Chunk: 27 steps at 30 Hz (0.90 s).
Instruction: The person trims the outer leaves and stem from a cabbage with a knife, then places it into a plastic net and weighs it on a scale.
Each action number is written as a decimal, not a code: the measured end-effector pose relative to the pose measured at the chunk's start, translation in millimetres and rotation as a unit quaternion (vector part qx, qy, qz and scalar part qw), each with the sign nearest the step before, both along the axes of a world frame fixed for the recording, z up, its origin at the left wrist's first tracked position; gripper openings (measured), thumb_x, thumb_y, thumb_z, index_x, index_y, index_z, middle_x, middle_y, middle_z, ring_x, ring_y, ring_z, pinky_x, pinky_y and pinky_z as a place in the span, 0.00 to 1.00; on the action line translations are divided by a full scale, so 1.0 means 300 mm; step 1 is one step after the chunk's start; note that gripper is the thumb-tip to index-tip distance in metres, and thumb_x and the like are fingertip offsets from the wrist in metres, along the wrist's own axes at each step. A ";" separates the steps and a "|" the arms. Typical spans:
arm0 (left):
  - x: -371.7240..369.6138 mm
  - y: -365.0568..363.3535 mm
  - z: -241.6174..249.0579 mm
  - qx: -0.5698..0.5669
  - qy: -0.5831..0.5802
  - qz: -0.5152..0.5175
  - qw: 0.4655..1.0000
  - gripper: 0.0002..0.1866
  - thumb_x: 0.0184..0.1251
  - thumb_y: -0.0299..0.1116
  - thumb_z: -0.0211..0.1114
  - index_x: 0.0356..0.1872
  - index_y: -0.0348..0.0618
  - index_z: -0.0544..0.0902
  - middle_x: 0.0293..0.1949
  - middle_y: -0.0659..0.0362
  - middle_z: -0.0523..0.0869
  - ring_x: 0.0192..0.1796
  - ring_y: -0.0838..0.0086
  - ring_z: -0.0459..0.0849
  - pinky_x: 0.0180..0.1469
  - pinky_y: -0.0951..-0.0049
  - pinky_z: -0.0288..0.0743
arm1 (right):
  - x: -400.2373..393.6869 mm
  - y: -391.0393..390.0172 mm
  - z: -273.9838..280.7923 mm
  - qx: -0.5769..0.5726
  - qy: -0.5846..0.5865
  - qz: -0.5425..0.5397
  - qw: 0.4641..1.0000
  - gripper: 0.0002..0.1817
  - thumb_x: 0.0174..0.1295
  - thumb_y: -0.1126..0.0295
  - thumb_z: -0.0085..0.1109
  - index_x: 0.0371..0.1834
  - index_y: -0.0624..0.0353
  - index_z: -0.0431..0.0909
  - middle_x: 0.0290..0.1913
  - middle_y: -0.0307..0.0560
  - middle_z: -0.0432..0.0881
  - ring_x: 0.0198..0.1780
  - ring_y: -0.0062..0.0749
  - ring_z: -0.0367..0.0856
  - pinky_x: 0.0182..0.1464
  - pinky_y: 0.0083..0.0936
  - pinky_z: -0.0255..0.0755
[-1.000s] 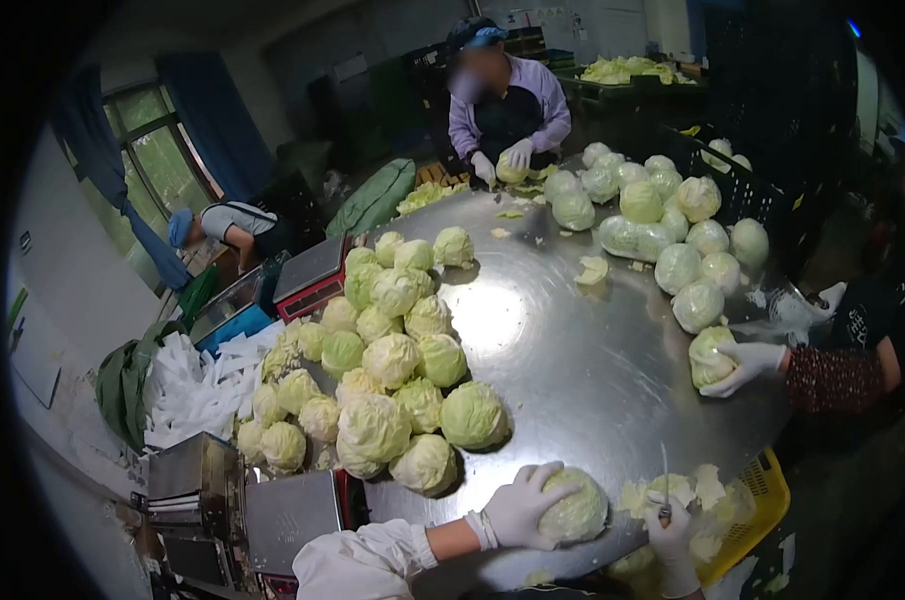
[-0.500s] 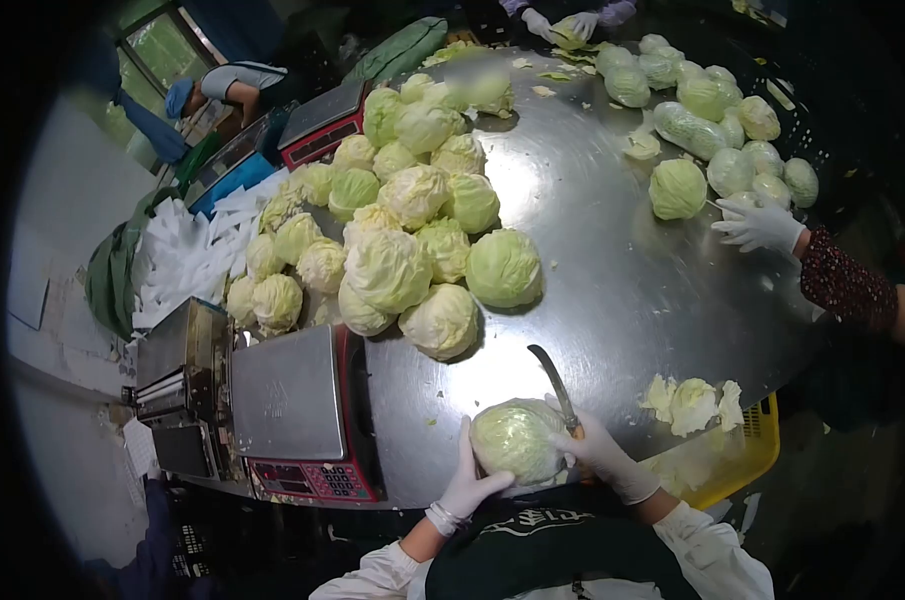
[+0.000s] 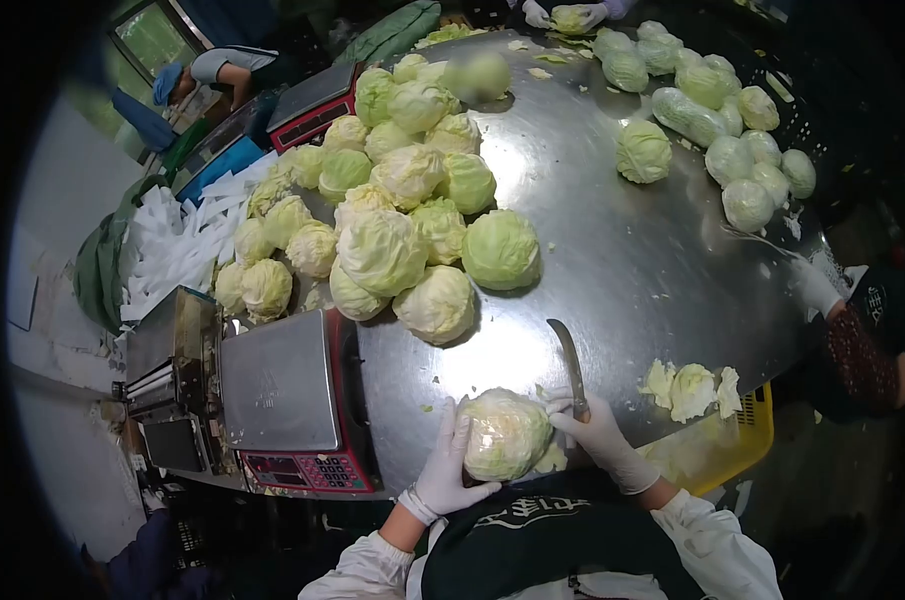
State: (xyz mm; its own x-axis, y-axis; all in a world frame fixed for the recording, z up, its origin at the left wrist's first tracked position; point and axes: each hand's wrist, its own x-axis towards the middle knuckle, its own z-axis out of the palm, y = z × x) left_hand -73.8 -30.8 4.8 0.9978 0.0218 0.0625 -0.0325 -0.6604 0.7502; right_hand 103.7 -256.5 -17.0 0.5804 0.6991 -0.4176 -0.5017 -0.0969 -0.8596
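A pale green cabbage (image 3: 507, 434), shiny as if wrapped in film, rests at the near edge of the steel table (image 3: 612, 290). My left hand (image 3: 450, 470), in a white glove, lies against its left side with the thumb spread below. To the right of the cabbage, my gloved right hand (image 3: 600, 436) is closed on the handle of a curved knife (image 3: 568, 365), whose blade points up and away. A loose leaf piece (image 3: 551, 459) lies by the cabbage's lower right.
Heaped cabbages (image 3: 382, 250) stand beyond my left hand, near a red scale (image 3: 282, 385). Wrapped cabbages (image 3: 747, 205) lie far right, near a co-worker's gloved hand (image 3: 815, 287). Leaf scraps (image 3: 692, 390) lie above a yellow crate (image 3: 757, 430).
The held cabbage has turned, showing a paler side. My right hand has come off it, and the knife stands more upright. The co-worker's hand has moved down, and a single cabbage has shifted up-left.
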 end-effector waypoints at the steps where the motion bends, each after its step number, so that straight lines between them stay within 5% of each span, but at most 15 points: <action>1: -0.020 -0.028 0.006 0.000 0.001 -0.001 1.000 0.68 0.51 0.41 0.85 0.84 0.46 0.41 0.82 0.41 0.48 0.84 0.46 0.49 0.82 0.53 0.51 | 0.000 0.009 0.013 -0.009 0.010 0.001 1.000 0.31 0.63 0.73 0.71 0.70 0.67 0.72 0.58 0.44 0.82 0.59 0.24 0.80 0.64 0.25 0.75; 2: -0.041 -0.071 0.006 -0.243 0.039 0.056 0.968 0.65 0.54 0.38 0.84 0.84 0.44 0.42 0.81 0.42 0.50 0.83 0.50 0.51 0.81 0.54 0.53 | -0.001 0.020 0.020 -0.017 0.020 0.002 1.000 0.32 0.64 0.73 0.70 0.71 0.67 0.72 0.60 0.45 0.81 0.60 0.24 0.79 0.64 0.25 0.74; 3: -0.046 -0.100 0.002 -0.470 0.075 0.110 0.873 0.63 0.56 0.35 0.83 0.84 0.42 0.44 0.80 0.43 0.53 0.82 0.53 0.54 0.81 0.55 0.55 | -0.001 0.031 0.019 -0.013 0.054 0.005 0.998 0.33 0.63 0.73 0.71 0.72 0.67 0.70 0.63 0.47 0.79 0.62 0.28 0.79 0.66 0.25 0.73; 4: -0.035 -0.110 -0.007 -0.469 0.077 0.111 0.873 0.63 0.56 0.35 0.83 0.84 0.42 0.44 0.80 0.43 0.53 0.82 0.53 0.54 0.81 0.55 0.55 | -0.016 0.041 0.008 -0.013 0.056 0.004 0.998 0.33 0.63 0.73 0.71 0.72 0.67 0.70 0.63 0.47 0.79 0.62 0.28 0.79 0.66 0.25 0.73; 6: -0.004 -0.120 -0.024 -0.443 0.052 0.211 0.870 0.60 0.59 0.30 0.80 0.83 0.38 0.43 0.78 0.46 0.58 0.80 0.60 0.59 0.80 0.57 0.58 | -0.061 0.058 -0.032 0.039 -0.163 0.048 0.985 0.34 0.65 0.70 0.71 0.73 0.68 0.69 0.66 0.49 0.78 0.64 0.31 0.78 0.67 0.28 0.71; 8: 0.018 -0.123 -0.027 -0.421 0.024 0.249 0.872 0.58 0.56 0.35 0.83 0.81 0.38 0.50 0.74 0.46 0.64 0.75 0.59 0.68 0.77 0.57 0.62 | -0.070 0.059 -0.017 0.055 -0.122 0.036 0.990 0.35 0.66 0.67 0.71 0.74 0.68 0.68 0.65 0.52 0.78 0.66 0.33 0.76 0.68 0.31 0.71; 10: 0.011 -0.097 -0.021 -0.214 0.004 0.248 0.945 0.53 0.53 0.40 0.84 0.77 0.37 0.61 0.69 0.44 0.69 0.70 0.54 0.73 0.73 0.56 0.66 | -0.056 0.041 0.065 -0.028 -0.133 0.121 0.983 0.35 0.66 0.66 0.70 0.74 0.68 0.67 0.62 0.56 0.79 0.65 0.37 0.77 0.68 0.31 0.71; 16: 0.076 -0.118 0.054 0.046 0.031 0.236 0.970 0.49 0.47 0.43 0.85 0.70 0.35 0.70 0.64 0.42 0.73 0.67 0.47 0.72 0.72 0.51 0.65 | -0.098 -0.027 0.028 -0.167 -0.282 0.126 0.936 0.28 0.68 0.66 0.67 0.67 0.67 0.71 0.58 0.60 0.82 0.60 0.39 0.83 0.61 0.33 0.76; 22: 0.153 -0.171 -0.026 0.042 -0.067 0.228 0.970 0.44 0.49 0.42 0.83 0.67 0.36 0.72 0.66 0.42 0.72 0.68 0.45 0.70 0.71 0.48 0.64 | -0.128 -0.121 0.123 -0.196 -0.300 0.139 0.923 0.21 0.71 0.64 0.62 0.62 0.62 0.73 0.53 0.60 0.83 0.46 0.47 0.89 0.50 0.37 0.81; 23: 0.161 -0.177 -0.032 0.040 -0.065 0.218 0.973 0.44 0.49 0.42 0.83 0.67 0.36 0.72 0.66 0.42 0.72 0.68 0.45 0.70 0.71 0.48 0.64 | -0.141 -0.130 0.113 -0.157 -0.339 0.115 0.920 0.22 0.74 0.60 0.58 0.64 0.59 0.70 0.53 0.61 0.82 0.43 0.62 0.86 0.46 0.49 0.81; 27: 0.184 -0.189 -0.047 0.058 -0.070 0.204 0.975 0.42 0.53 0.42 0.81 0.67 0.37 0.72 0.66 0.43 0.72 0.70 0.46 0.69 0.73 0.47 0.62 | -0.157 -0.148 0.096 -0.249 -0.288 0.185 0.906 0.27 0.74 0.58 0.58 0.71 0.56 0.64 0.54 0.61 0.83 0.47 0.60 0.87 0.48 0.47 0.81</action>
